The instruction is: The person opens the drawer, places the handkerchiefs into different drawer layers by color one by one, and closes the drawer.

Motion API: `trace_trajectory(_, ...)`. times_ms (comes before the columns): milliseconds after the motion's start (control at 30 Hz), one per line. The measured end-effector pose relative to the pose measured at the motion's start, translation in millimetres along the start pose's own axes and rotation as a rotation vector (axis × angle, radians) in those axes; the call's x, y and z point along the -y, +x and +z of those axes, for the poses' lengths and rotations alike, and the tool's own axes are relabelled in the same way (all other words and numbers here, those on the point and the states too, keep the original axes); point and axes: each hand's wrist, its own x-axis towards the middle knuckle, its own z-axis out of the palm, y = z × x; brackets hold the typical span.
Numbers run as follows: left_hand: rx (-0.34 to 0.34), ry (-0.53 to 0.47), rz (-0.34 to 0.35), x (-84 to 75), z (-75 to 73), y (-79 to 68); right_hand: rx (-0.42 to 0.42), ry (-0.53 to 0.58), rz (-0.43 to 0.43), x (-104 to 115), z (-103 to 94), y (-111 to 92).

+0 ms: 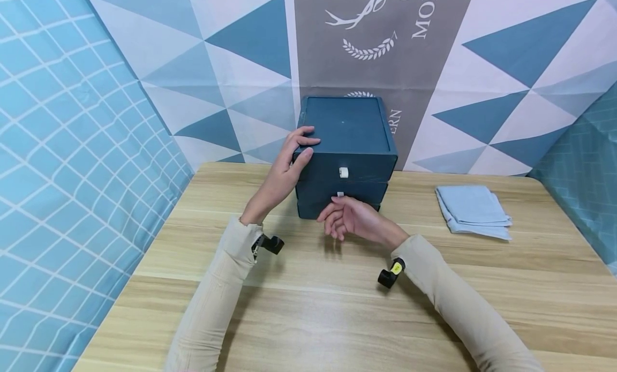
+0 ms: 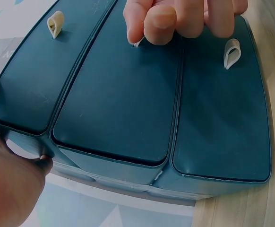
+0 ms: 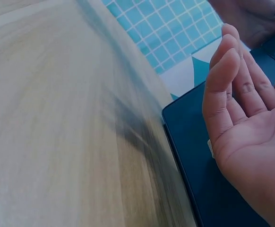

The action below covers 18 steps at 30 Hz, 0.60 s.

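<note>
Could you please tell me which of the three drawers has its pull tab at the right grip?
The middle drawer: its tab sits at the right grip, while the top tab and bottom tab stand free.

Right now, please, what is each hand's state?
Left hand: open, resting on a corner of the drawer unit.
Right hand: at the white tab of the middle drawer; whether it pinches, I cannot tell.
</note>
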Motion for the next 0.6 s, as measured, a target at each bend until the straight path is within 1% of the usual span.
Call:
trace_trajectory(133,-0.001,-0.017,-0.004,-2.9,0.7,-1.0,-0.04,0.014,0.005,0.1,6.1,0.5)
trace_trajectory(333,-0.003,-0.031,-0.017,-30.8,-0.7,-5.1,-0.104,0.005,0.039,0.1,23.8,-0.3)
trace_trajectory(367,-0.002,-0.03,-0.018,-34.5,-0.9,-5.2,-0.112,-0.001,0.049,-0.6,25.9,-1.1)
trace_trajectory(433,0.001,-0.033,-0.018,-36.7,-0.9,-4.6,-0.126,-0.02,0.073,-3.3,28.5,-3.1)
trace_trajectory(600,0.007,-0.03,-0.024,-39.3,-1.6,-4.9,-0.199,-0.043,0.181,-13.7,27.0,-7.8)
